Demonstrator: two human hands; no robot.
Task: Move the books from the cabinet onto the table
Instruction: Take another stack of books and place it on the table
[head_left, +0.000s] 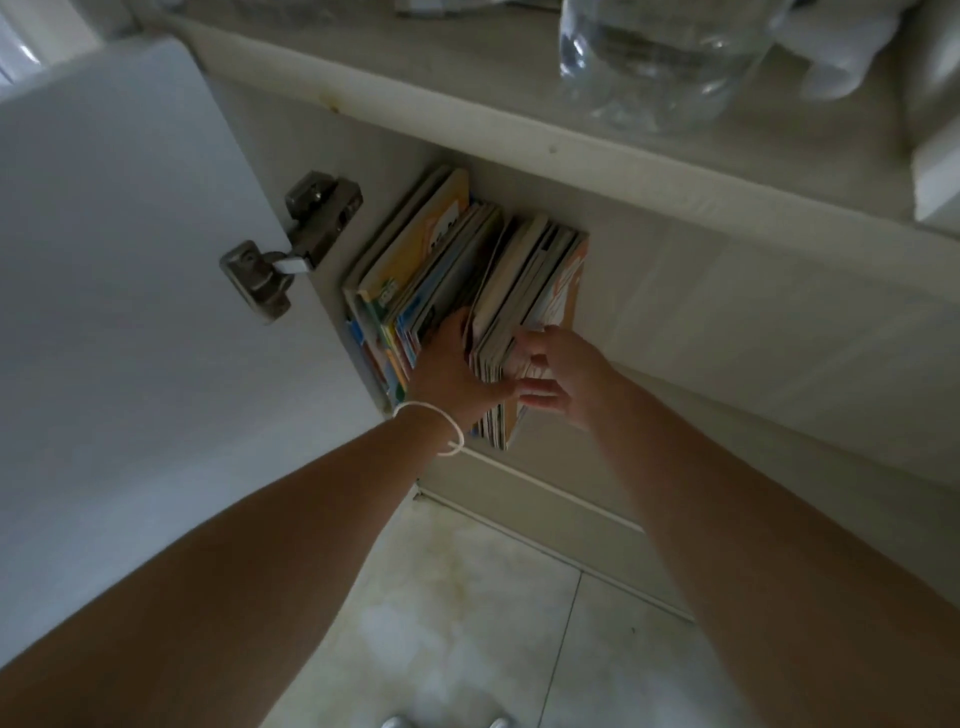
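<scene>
Several thin, colourful books stand upright inside the open cabinet (519, 171). A left group of books (415, 270) leans against the cabinet's side wall. A right bundle of books (530, 280) stands apart from it and sticks out past the shelf edge. My left hand (452, 369), with a white string on its wrist, has its fingers pushed into the gap on the bundle's left side. My right hand (556, 374) presses against the bundle's right side and front edge. Both hands clamp this bundle between them.
The white cabinet door (130, 260) stands open on the left, with metal hinges (291, 249). On the table top (467, 67) above the cabinet sits a clear plastic container (660, 57). A closed door panel (779, 322) lies to the right. Pale floor tiles (467, 623) are below.
</scene>
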